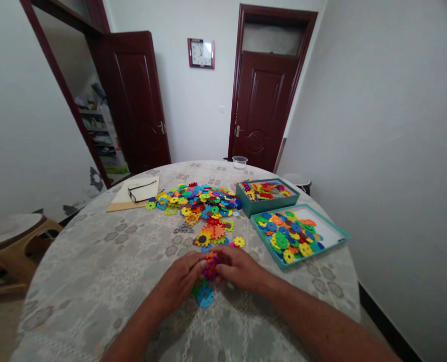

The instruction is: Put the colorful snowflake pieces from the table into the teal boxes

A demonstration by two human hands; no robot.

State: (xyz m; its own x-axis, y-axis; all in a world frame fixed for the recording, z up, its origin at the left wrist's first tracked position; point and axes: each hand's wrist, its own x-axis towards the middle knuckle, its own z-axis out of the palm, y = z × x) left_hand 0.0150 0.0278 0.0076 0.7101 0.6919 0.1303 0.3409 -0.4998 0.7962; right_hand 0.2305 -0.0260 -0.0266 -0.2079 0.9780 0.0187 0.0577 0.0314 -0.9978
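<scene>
My left hand (183,278) and my right hand (237,266) meet near the front of the round table. Between their fingers is a small cluster of purple, red and orange plastic building pieces (210,266), partly covered by the fingertips. Both hands are closed on it. Just below them lies a light blue gear-shaped disc (205,295), with some green pieces beside it. Beyond my fingers are a yellow gear with a dark centre (202,238), an orange gear (216,231) and a small yellow flower disc (239,242).
A heap of colourful gear discs (204,198) spreads across the table's middle. To the right stand a green box (261,205) of pieces and a shallow lid tray (334,235) holding discs. Glasses (133,195) rest on papers at left. A clear bowl (240,162) sits at the far edge.
</scene>
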